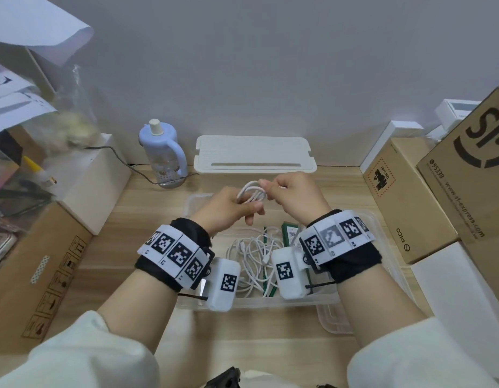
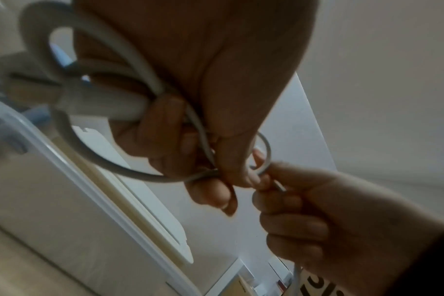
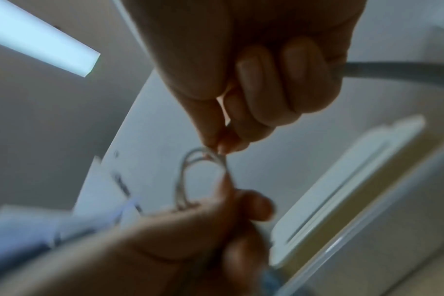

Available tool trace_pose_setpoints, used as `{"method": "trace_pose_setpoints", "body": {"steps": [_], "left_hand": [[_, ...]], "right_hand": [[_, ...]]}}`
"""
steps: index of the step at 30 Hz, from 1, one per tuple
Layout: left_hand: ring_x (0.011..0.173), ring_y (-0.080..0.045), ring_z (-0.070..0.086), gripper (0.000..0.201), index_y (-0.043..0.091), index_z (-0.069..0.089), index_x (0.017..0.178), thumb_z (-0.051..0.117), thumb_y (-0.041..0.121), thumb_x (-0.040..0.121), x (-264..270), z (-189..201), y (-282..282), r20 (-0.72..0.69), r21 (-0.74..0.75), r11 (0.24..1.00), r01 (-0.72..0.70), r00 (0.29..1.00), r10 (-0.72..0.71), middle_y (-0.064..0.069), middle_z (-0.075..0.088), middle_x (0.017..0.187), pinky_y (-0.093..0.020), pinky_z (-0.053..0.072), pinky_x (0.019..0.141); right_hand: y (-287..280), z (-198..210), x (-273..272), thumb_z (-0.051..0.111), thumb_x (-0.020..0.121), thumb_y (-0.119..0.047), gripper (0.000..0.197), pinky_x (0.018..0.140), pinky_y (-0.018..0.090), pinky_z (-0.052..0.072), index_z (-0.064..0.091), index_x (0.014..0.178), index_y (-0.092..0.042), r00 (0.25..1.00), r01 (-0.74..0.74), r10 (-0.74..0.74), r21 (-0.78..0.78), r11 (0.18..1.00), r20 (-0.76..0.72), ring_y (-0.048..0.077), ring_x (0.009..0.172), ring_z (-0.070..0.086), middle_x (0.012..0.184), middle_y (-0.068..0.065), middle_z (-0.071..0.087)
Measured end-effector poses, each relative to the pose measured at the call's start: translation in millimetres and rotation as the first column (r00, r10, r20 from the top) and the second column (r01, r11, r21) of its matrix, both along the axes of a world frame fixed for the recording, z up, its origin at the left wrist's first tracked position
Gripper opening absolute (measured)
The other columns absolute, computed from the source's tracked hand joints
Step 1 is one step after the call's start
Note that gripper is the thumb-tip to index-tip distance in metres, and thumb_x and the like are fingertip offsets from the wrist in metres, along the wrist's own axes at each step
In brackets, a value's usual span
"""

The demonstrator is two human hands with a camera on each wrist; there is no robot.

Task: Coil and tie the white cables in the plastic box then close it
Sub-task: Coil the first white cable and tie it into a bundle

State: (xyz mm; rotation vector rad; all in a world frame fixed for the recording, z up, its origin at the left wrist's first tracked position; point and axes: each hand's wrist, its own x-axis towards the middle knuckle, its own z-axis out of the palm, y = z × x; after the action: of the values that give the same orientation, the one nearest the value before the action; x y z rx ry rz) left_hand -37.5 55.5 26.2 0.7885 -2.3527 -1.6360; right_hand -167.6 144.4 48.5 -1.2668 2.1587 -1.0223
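Above the clear plastic box (image 1: 382, 247), my left hand (image 1: 231, 211) grips a small coil of white cable (image 1: 252, 191), its loops sticking out past my fingers (image 2: 165, 128). My right hand (image 1: 287, 191) pinches the cable's free end (image 2: 266, 158) right beside the coil. In the right wrist view my thumb and forefinger (image 3: 223, 144) pinch the loop of white cable (image 3: 190, 176). A loose tangle of white cables (image 1: 253, 259) lies in the box below my wrists. The box's white lid (image 1: 255, 155) lies flat against the wall behind.
A pale blue bottle (image 1: 162, 152) stands left of the lid. Cardboard boxes (image 1: 410, 197) crowd the right side and more boxes (image 1: 46, 261) the left. A green packet (image 1: 290, 233) lies in the clear box. A second clear tray (image 1: 335, 320) sits at the front right.
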Motion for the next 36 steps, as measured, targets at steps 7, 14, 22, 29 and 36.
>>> {"method": "trace_pose_setpoints", "body": {"steps": [7,14,22,29,36], "left_hand": [[0.05,-0.002,0.056,0.036,0.013,0.048,0.065,0.042,0.024,0.098,-1,-4,-3,-0.043,0.276,0.952,-0.134,0.988,0.152,0.0,0.066,0.054,-0.024,0.042,0.067],[0.029,-0.005,0.02,0.035,0.018,0.036,0.068,0.043,0.039,0.095,0,-1,2,-0.034,0.538,0.831,-0.141,0.982,0.188,0.008,0.024,0.04,-0.014,0.023,0.032],[0.04,-0.009,0.033,0.06,0.013,0.053,0.072,0.035,0.07,0.07,-2,7,7,-0.166,0.682,0.73,0.053,0.983,0.083,0.004,0.041,0.044,-0.022,0.032,0.046],[0.038,-0.01,0.04,0.044,0.016,0.037,0.064,0.033,0.045,0.096,-5,1,-9,-0.181,0.76,0.606,-0.233,0.82,0.542,0.0,0.033,0.053,-0.018,0.034,0.04],[0.032,-0.001,0.034,0.041,0.019,0.031,0.068,0.029,0.048,0.095,8,16,-29,-0.324,0.902,0.432,0.005,0.669,0.669,0.008,0.034,0.044,-0.013,0.039,0.038]], "right_hand": [[1,13,5,0.037,0.098,-0.014,0.023,0.034,0.016,0.035,0.056,0.086,-0.011,0.737,-0.094,0.208,-0.207,0.974,0.643,0.005,0.028,0.031,0.048,0.0,0.045],[-5,4,14,0.045,0.095,-0.017,0.021,0.039,0.009,0.027,0.053,0.075,-0.02,0.953,-0.039,0.098,-0.204,0.978,0.287,0.0,0.034,0.037,0.051,-0.007,0.042],[-9,4,33,0.05,0.089,-0.018,0.031,0.044,0.014,0.036,0.058,0.059,-0.018,0.971,-0.179,0.176,0.001,0.984,0.162,0.0,0.035,0.049,0.036,-0.01,0.053],[0,6,41,0.057,0.088,-0.018,0.007,0.042,0.019,0.041,0.063,0.093,-0.018,0.895,-0.41,0.384,0.081,0.909,0.227,0.01,0.039,0.048,0.053,-0.002,0.058],[9,-10,21,0.053,0.091,-0.029,0.024,0.048,0.016,0.039,0.071,0.09,-0.014,0.799,-0.568,0.466,0.219,0.793,0.38,0.003,0.038,0.042,0.042,-0.008,0.049]]}}
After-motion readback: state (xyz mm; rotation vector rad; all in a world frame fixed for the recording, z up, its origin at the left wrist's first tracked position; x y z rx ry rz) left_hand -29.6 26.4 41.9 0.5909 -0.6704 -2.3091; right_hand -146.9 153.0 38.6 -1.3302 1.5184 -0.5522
